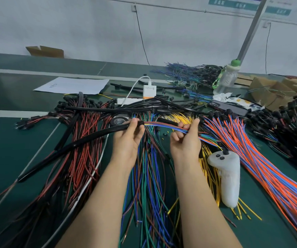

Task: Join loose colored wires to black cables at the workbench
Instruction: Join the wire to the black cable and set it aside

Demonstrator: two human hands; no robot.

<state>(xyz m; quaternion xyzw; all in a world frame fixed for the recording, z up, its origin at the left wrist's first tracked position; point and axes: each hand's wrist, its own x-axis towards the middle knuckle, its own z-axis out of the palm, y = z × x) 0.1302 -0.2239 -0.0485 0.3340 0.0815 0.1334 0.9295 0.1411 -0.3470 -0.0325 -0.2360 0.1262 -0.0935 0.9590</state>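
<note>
- Because the loose wires had to go into the open end of the black cable (83, 141), the left hand (128, 138) gripped that cable right at its mouth. Thumb and fingers were curled round it, so the opening was steady and aimed at the other hand.
- The right hand (185, 142) pinched a small bunch of colored wires (162, 125) between thumb and curled fingers, near the cable, which kept the short stretch between the hands straight and easy to steer.
- That bunch ran from the pinch to the cable's mouth and met it there; how far in the tips sat could not be told.
- The rest of the cable trailed down and to the left across the green bench (9, 140), over a heap of red and black wires (79, 158), so the bench and not the hand bore its weight.
- Both hands were held over a spread of blue, green and brown wires (144, 185), probably the stock the bunch came from.
- A roll of black tape (118, 121) lay just beyond the left hand, within easy reach, likely meant for binding the joint.
- A white handle-shaped tool (228, 176) lay untouched beside the right forearm.
- By the look of it, the joining was under way but not yet done.
</note>
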